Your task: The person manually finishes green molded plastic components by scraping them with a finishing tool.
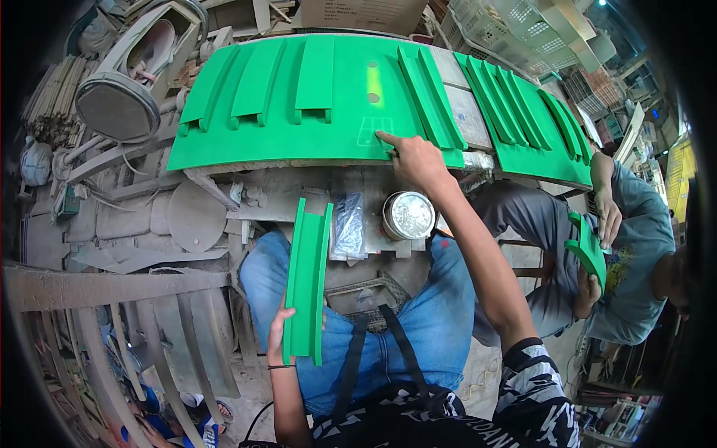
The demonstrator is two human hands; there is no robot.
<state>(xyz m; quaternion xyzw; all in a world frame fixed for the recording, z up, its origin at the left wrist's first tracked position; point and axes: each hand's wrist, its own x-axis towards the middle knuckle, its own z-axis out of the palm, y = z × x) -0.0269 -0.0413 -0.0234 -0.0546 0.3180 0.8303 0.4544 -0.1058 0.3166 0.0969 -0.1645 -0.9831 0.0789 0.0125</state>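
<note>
In my left hand (279, 328), closed around its lower edge, is a long green channel-shaped piece (305, 284) with raised sides, held upright over my lap. My right hand (417, 158) reaches forward to a large green board (261, 148). Its index finger is stretched out, with the tip touching the board at a faint outlined grid (372, 133); the other fingers are partly curled, and I see nothing held in them. On the board lie several similar green pieces (314, 78), some face down and one channel (432, 97) with its hollow side up.
A lidded round can (408, 216) and a clear plastic bag (349, 224) sit below the board. At right, a co-worker (631, 231) holds a curved green piece (586, 250) beside a second green board (530, 160). A wooden slatted rack (112, 291) stands left; crates (515, 37) are behind.
</note>
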